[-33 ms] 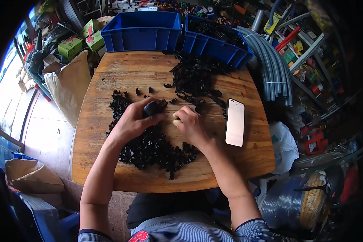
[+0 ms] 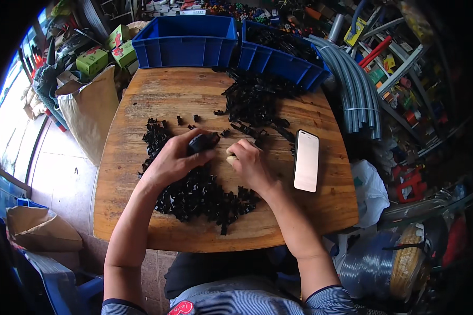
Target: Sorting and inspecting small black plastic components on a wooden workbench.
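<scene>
- I have the left hand [image 2: 172, 157] wrapped around a black part [image 2: 198, 143], toward 10 o'clock from the table's [image 2: 168, 100] middle.
- My right hand [image 2: 251, 167] curls nearby; whether it grips anything, I can't tell.
- Black bits [image 2: 194, 197] lie at 7 o'clock.
- Phone [image 2: 306, 160]: 3 o'clock.
- Loaded bin [image 2: 276, 65]: 1 o'clock.

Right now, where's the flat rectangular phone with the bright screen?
In the head view, the bright-screened rectangular phone lies on the right side of the brown wooden table, right of the bare right hand.
</scene>
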`<act>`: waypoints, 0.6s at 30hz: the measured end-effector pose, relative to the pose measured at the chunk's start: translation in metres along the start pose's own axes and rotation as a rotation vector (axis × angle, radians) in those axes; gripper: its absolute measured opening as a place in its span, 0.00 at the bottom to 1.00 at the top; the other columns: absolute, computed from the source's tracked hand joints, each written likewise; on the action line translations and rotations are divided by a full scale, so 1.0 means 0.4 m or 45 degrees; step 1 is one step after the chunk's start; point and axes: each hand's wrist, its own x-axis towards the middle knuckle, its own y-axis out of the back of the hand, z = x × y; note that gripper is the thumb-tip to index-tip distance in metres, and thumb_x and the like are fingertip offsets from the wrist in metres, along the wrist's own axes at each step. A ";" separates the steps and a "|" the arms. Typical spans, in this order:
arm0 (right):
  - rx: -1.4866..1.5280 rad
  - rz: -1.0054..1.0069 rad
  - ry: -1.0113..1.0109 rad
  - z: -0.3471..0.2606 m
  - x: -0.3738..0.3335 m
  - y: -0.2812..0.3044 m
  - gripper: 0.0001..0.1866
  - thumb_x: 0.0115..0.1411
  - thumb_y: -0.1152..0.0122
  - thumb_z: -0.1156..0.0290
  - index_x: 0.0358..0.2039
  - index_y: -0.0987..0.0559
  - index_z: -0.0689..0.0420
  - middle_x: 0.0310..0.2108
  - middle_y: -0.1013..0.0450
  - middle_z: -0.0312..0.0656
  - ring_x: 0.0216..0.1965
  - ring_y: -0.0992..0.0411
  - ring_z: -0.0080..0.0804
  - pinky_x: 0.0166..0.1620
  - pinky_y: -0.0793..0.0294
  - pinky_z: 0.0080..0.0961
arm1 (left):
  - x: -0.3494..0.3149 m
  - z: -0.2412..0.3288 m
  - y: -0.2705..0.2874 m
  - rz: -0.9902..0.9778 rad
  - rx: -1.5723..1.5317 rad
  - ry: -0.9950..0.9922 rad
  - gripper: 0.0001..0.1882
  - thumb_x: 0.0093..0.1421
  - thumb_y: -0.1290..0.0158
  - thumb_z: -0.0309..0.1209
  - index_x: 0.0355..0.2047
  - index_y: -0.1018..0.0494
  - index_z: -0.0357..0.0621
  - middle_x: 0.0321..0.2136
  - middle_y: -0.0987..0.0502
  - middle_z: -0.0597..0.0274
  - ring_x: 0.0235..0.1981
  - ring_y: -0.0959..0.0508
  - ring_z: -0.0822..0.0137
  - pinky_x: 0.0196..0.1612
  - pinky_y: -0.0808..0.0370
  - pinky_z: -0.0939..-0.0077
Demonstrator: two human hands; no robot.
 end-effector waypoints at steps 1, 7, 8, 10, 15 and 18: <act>-0.003 -0.004 -0.028 -0.002 0.000 0.007 0.08 0.50 0.43 0.78 0.32 0.27 0.61 0.27 0.29 0.43 0.29 0.28 0.40 0.32 0.27 0.28 | -0.002 0.002 0.000 -0.022 0.050 -0.005 0.15 0.54 0.45 0.32 0.39 0.30 0.37 0.24 0.27 0.69 0.24 0.30 0.78 0.28 0.33 0.84; 1.101 0.104 -0.577 -0.041 0.006 0.043 0.05 0.56 0.45 0.74 0.31 0.29 0.61 0.27 0.29 0.37 0.27 0.29 0.23 0.29 0.28 0.21 | -0.011 -0.004 0.004 0.018 0.273 0.125 0.14 0.54 0.45 0.33 0.37 0.30 0.36 0.22 0.28 0.70 0.22 0.33 0.79 0.25 0.35 0.83; 1.262 0.157 -0.678 -0.062 0.011 0.070 0.06 0.58 0.45 0.72 0.33 0.30 0.60 0.28 0.30 0.35 0.28 0.30 0.19 0.30 0.28 0.18 | -0.006 0.004 -0.004 -0.012 0.257 0.047 0.15 0.53 0.44 0.34 0.36 0.30 0.36 0.20 0.29 0.68 0.21 0.34 0.78 0.24 0.35 0.81; 1.316 0.190 -0.643 -0.085 0.010 0.081 0.06 0.58 0.45 0.72 0.33 0.30 0.60 0.28 0.30 0.35 0.28 0.30 0.19 0.31 0.28 0.17 | -0.007 0.010 -0.004 -0.030 0.248 -0.021 0.15 0.53 0.44 0.35 0.35 0.30 0.35 0.18 0.29 0.66 0.19 0.34 0.78 0.23 0.36 0.80; 1.391 0.326 -0.597 -0.123 0.016 0.089 0.07 0.58 0.45 0.70 0.32 0.31 0.58 0.28 0.31 0.35 0.27 0.31 0.19 0.33 0.29 0.15 | -0.005 0.012 -0.012 -0.070 0.424 -0.036 0.17 0.51 0.43 0.38 0.32 0.30 0.34 0.14 0.32 0.59 0.17 0.35 0.77 0.20 0.37 0.77; 1.404 0.328 -0.594 -0.124 0.013 0.087 0.07 0.57 0.44 0.70 0.31 0.31 0.58 0.28 0.31 0.35 0.26 0.31 0.19 0.33 0.29 0.15 | -0.001 0.000 -0.021 -0.096 0.426 -0.056 0.18 0.50 0.42 0.38 0.31 0.30 0.35 0.13 0.33 0.58 0.16 0.36 0.76 0.20 0.37 0.76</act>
